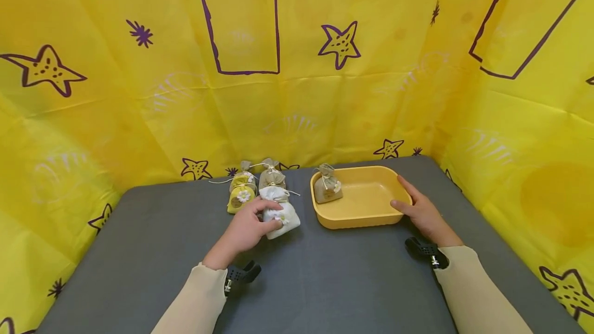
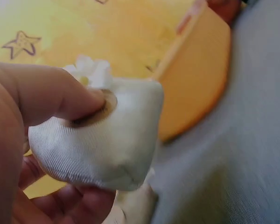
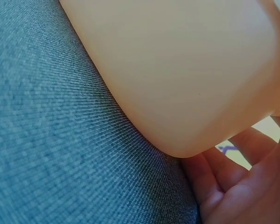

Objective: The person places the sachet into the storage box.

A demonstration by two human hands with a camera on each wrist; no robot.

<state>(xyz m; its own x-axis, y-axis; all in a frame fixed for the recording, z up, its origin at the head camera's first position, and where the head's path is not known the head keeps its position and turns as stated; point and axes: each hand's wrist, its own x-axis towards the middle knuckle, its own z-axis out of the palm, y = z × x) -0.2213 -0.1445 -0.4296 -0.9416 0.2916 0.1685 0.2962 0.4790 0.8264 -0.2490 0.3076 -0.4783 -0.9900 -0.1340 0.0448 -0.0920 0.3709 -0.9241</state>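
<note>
In the head view my left hand [image 1: 248, 226] pinches a white drawstring sachet [image 1: 286, 219] with a white daisy on its front. The left wrist view shows my thumb pressed on the round tag of this sachet [image 2: 130, 126], fingers beneath. At the right, my right hand [image 1: 424, 215] grips the right end of a yellow-orange plastic tray [image 1: 362, 221], its thumb over the rim. Fingers [image 3: 228, 168] lie along the tray's outer wall [image 3: 186, 84] in the right wrist view. A brown sachet [image 1: 328, 189] leans in the tray's left end.
Behind my left hand lie a yellow sachet [image 1: 242, 196] and a beige sachet [image 1: 271, 175], with another top [image 1: 245, 166] behind the yellow one. All stand on a grey table [image 1: 162, 241]. Yellow patterned cloth walls [image 1: 297, 97] enclose its back and sides.
</note>
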